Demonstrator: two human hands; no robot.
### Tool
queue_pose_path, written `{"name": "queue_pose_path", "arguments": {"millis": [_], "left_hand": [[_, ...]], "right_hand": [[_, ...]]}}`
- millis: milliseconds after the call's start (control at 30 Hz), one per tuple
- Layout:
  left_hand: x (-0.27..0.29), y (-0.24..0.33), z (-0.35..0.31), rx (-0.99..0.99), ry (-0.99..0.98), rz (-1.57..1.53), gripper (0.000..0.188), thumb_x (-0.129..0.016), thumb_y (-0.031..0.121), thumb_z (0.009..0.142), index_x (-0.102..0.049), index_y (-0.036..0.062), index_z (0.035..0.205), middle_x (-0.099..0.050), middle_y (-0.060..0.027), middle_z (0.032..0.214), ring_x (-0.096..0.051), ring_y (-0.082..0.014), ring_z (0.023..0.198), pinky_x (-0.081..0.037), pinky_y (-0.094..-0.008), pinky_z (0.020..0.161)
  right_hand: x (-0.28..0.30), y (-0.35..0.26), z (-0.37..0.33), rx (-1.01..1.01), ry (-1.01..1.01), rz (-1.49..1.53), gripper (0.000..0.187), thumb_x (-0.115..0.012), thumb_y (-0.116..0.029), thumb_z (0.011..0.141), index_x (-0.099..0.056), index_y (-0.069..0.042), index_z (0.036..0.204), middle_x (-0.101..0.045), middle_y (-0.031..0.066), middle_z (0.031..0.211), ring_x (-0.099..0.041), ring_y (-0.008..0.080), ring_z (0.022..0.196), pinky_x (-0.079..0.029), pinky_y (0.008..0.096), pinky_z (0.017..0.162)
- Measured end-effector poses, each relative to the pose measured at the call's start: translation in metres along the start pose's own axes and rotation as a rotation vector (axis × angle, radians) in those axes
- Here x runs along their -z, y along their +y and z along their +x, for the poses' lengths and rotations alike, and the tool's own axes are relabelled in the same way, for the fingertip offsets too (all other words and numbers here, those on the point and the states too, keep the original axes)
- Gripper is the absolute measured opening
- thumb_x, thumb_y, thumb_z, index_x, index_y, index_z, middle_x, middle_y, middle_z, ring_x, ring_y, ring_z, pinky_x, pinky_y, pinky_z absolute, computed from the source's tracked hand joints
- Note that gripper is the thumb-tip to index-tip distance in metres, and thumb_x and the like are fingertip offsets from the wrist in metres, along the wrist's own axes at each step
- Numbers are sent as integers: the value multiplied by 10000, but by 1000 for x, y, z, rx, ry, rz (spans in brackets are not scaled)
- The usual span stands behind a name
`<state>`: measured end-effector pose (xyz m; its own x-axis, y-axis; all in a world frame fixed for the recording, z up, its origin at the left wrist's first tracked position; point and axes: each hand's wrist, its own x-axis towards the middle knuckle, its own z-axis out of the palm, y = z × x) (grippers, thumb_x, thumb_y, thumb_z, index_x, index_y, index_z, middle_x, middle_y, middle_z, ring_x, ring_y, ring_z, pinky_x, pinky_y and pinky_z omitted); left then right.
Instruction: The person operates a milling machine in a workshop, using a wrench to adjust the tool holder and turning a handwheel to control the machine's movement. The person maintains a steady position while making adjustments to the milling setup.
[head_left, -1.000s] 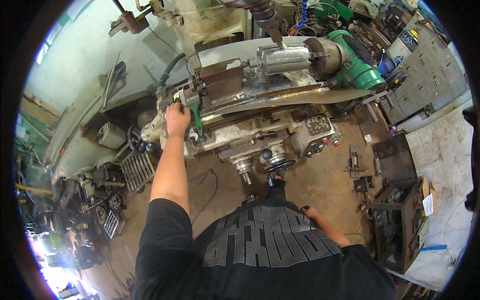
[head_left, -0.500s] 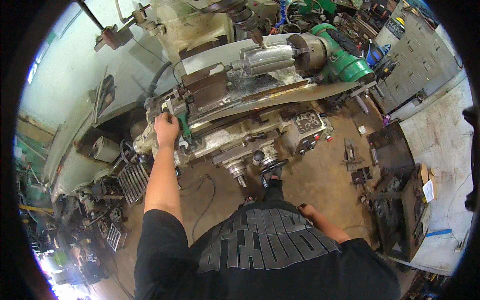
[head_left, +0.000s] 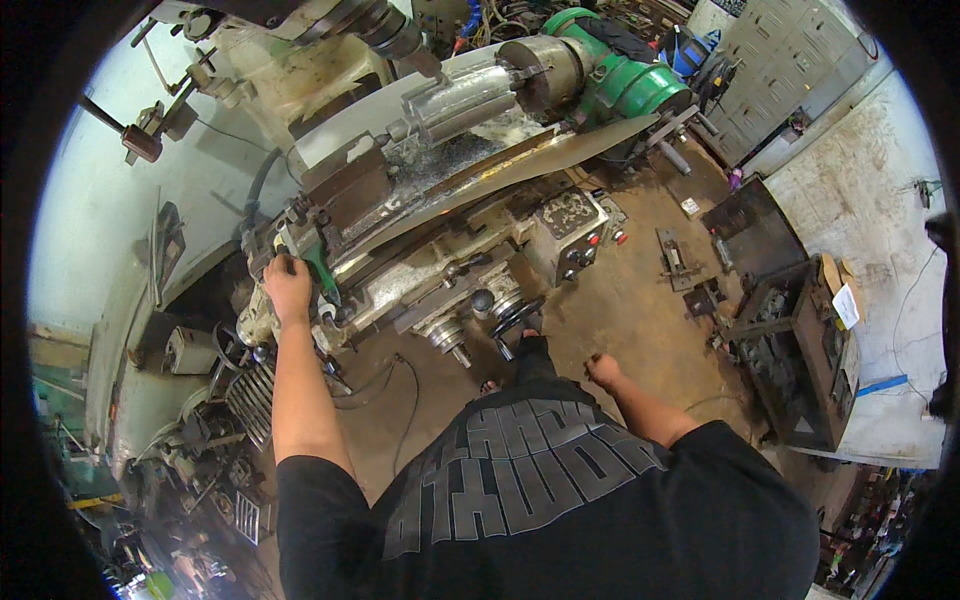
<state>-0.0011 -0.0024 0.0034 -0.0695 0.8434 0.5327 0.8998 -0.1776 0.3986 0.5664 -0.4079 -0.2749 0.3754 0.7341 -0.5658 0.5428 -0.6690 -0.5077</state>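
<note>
My left hand (head_left: 288, 288) is at the left end of a milling machine's table (head_left: 400, 275), its fingers curled over something I cannot make out. Right beside it lies a green-handled tool (head_left: 322, 270), with wrench-like metal ends (head_left: 325, 310) close below. My right hand (head_left: 603, 369) hangs at my right side, loosely closed, with nothing visible in it. On the table a shiny grooved metal workpiece (head_left: 460, 103) is held by a round chuck (head_left: 545, 75) on a green dividing head (head_left: 635, 90). Over the workpiece hangs the spindle (head_left: 395, 38).
A bent sheet guard (head_left: 520, 185) runs along the table's front. Below are a crank handwheel (head_left: 515, 318) and a control box (head_left: 570, 225) with red buttons. Metal parts (head_left: 675, 255) lie on the floor by an open cabinet (head_left: 795, 350). A cable (head_left: 412, 385) trails nearby.
The view has shifted, so the machine sits farther left and tilted. My left hand stays at the table's end. My right hand has swung a little forward, away from my body.
</note>
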Motion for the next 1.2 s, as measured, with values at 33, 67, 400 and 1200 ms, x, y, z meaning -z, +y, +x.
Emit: {"name": "queue_pose_path", "arguments": {"millis": [33,67,400,1200], "left_hand": [[0,0,-1,-5,-4,-6,170,-634,189,851,-683,31,892,-685,-178,963,-595,-404,1001,-473,-520,899],[-1,-1,-1,-12,6,-22,172,-633,191,851,-683,32,892,-686,-175,964,-595,-403,1001,-472,-520,898],[0,0,0,-13,-26,8,186,-634,207,844,-691,34,880,-687,-161,935,-605,-391,979,-482,-498,869],[0,4,0,-29,6,12,128,-648,150,830,-657,25,853,-667,-167,918,-580,-405,973,-460,-509,887]], "right_hand": [[7,-17,4,3,128,-2,335,-568,-284,973,-694,26,996,-721,207,823,-714,336,729,-559,441,723],[15,-37,9,-76,234,4,332,-568,-280,972,-693,27,996,-721,223,834,-719,363,749,-558,454,733],[149,-242,81,200,1047,334,290,-547,-239,987,-663,3,1096,-650,274,1072,-581,463,1092,-448,512,958],[187,-350,139,-443,1106,503,614,-442,-500,965,-597,-9,1301,-533,226,1387,-452,380,1340,-342,547,1107]]}}
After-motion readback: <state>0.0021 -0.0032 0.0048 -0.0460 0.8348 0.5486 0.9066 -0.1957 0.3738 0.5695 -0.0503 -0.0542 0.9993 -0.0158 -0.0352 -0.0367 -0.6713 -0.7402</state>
